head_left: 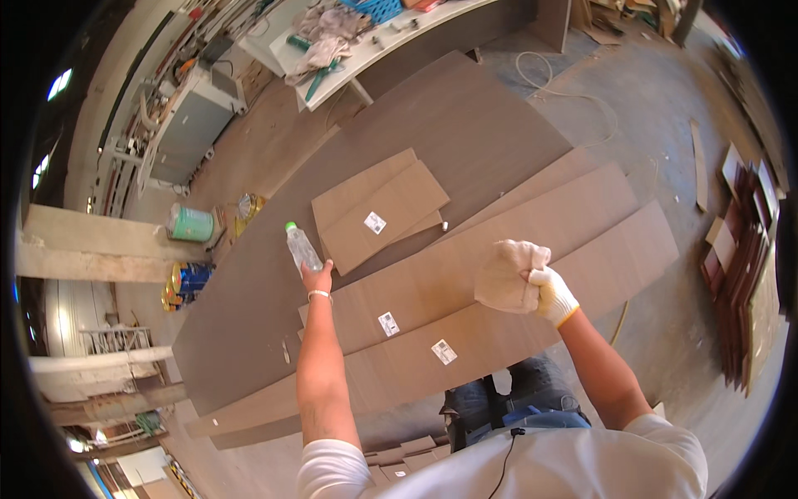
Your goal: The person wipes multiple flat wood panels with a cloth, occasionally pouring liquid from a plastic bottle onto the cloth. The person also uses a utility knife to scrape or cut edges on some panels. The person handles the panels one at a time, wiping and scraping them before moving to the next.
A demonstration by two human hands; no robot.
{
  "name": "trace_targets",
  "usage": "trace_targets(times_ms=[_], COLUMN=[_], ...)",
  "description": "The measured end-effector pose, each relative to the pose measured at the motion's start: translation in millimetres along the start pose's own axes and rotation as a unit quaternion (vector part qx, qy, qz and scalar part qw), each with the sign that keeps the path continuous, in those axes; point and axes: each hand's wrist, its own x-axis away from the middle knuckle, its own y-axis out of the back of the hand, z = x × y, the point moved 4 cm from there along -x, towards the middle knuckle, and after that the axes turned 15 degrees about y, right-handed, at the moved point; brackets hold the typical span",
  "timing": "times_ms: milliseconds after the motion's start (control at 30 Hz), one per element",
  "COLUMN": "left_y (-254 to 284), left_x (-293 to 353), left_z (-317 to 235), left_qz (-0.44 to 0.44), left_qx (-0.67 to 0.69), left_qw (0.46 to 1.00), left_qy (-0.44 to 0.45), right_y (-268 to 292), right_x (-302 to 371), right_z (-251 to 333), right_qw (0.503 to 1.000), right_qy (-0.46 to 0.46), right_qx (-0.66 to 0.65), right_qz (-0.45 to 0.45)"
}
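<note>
My bare left hand (315, 276) is wrapped round the lower part of a clear plastic bottle (299, 244) with a green cap, which leans to the upper left over a dark brown sheet (249, 283). On my right hand (551, 297) is a white knit glove, its fingers closed on a bunched beige cloth (505, 281). The cloth is over long brown wood-grain panels (582, 206), which lie overlapping on the sheet and carry white labels (444, 352). Between the bottle and the panels' far side rests a small stack of shorter boards (391, 195).
A white-topped bench (366, 66) with rags and a blue basket (378, 10) stands beyond the sheet. To the left are a green bucket (191, 223) and a blue can (193, 279). Dark red boards (736, 291) are stacked at right; a thin hose (573, 93) lies on the floor.
</note>
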Motion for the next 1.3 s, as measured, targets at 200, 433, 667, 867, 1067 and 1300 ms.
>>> trace_targets(times_ms=[200, 433, 667, 867, 1067, 1300], left_y=[8, 15, 3, 52, 140, 197], left_x=[-54, -119, -166, -105, 31, 198], left_z=[5, -17, -17, 14, 21, 14], left_qz=[-0.038, -0.018, 0.083, 0.145, 0.213, 0.272], left_qx=[-0.13, -0.161, -0.035, 0.378, 0.491, 0.556], left_qw=[0.987, 0.979, 0.991, 0.911, 0.845, 0.785], left_qy=[0.083, 0.127, 0.1, 0.081, -0.008, -0.016], right_y=[-53, -155, -172, -257, -236, -238], right_x=[12, 27, 5, 17, 24, 61], right_z=[7, 78, 8, -30, -54, -44], right_qw=[0.996, 0.975, 0.934, 0.943, 0.863, 0.921], right_qy=[0.048, 0.115, 0.118, 0.082, -0.009, -0.06], right_qx=[0.004, -0.124, -0.335, -0.308, -0.457, -0.311], right_qz=[-0.071, 0.142, 0.046, 0.098, 0.216, 0.227])
